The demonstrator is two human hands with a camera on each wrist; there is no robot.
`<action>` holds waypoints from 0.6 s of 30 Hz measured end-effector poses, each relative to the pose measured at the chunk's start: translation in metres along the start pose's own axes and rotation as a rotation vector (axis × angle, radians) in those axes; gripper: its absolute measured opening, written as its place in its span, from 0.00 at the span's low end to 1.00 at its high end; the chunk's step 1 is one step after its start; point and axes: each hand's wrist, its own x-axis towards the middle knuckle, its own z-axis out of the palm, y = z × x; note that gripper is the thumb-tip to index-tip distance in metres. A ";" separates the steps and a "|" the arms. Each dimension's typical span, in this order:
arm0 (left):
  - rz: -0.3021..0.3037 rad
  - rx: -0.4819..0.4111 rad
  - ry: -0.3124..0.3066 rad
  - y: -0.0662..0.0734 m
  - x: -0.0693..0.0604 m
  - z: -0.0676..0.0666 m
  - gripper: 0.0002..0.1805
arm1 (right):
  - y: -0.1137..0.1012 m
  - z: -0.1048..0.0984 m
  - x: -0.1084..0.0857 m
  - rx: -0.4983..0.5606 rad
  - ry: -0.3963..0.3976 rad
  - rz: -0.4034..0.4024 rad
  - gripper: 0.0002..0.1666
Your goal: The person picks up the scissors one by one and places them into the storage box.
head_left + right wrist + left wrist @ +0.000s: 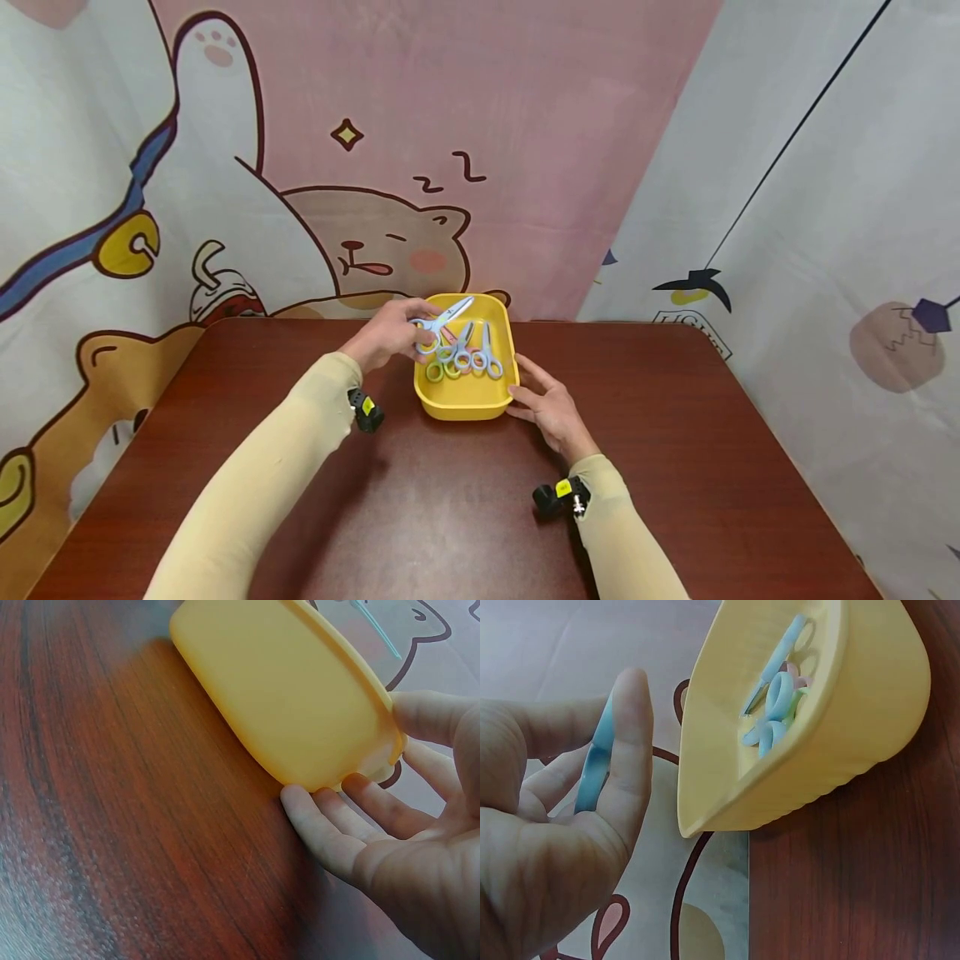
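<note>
My left hand (393,333) pinches a pair of light blue scissors (448,315) by the handles, above the left side of a yellow basket (467,412). The blades point up and to the right. In the left wrist view a strip of the blue handle (594,776) shows between thumb and fingers. Inside the basket lie several more scissors (486,350) with blue, green and pink handles, partly overlapping. My right hand (551,412) holds the basket's right side, its thumb at the rim and its fingertips (296,799) against the outer wall.
The basket stands on a dark red-brown wooden table (675,450), near its far edge. Behind the table hangs a printed cloth (540,167) with cartoon animals. A black wrist camera (366,411) sits at the left cuff, and another camera (558,496) at the right.
</note>
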 end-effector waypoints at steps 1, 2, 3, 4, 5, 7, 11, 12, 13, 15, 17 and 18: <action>-0.002 -0.003 -0.001 0.001 0.001 0.000 0.27 | 0.000 0.000 0.000 -0.003 -0.003 -0.002 0.38; -0.002 -0.007 0.000 0.001 0.002 0.001 0.27 | 0.000 0.000 0.000 -0.003 -0.004 -0.003 0.38; -0.005 -0.007 -0.003 0.002 0.003 0.002 0.27 | 0.000 0.000 0.000 -0.004 -0.006 -0.003 0.38; -0.006 -0.005 -0.005 0.003 0.003 0.002 0.27 | 0.000 0.000 0.000 -0.006 -0.008 -0.004 0.38; -0.008 -0.004 -0.005 0.004 0.004 0.003 0.27 | 0.001 0.000 0.000 -0.008 -0.008 -0.004 0.38; -0.010 0.001 -0.004 0.006 0.005 0.004 0.27 | 0.001 -0.001 0.000 -0.011 -0.006 -0.006 0.38; -0.017 0.011 -0.002 0.009 0.008 0.004 0.26 | 0.002 -0.001 0.001 -0.011 0.000 -0.008 0.38; -0.017 0.014 -0.003 0.010 0.008 0.004 0.27 | 0.002 -0.001 0.001 -0.012 -0.001 -0.009 0.38; -0.019 0.015 -0.003 0.010 0.009 0.004 0.27 | 0.002 -0.001 0.001 -0.013 -0.002 -0.010 0.38; -0.017 0.016 -0.005 0.010 0.011 0.005 0.27 | 0.002 -0.001 0.001 -0.010 -0.001 -0.006 0.38; -0.012 0.016 -0.002 0.011 0.013 0.006 0.27 | 0.001 0.000 0.001 -0.014 -0.003 -0.009 0.39; -0.011 0.015 0.000 0.011 0.013 0.007 0.27 | 0.001 0.000 0.000 -0.014 -0.001 -0.008 0.39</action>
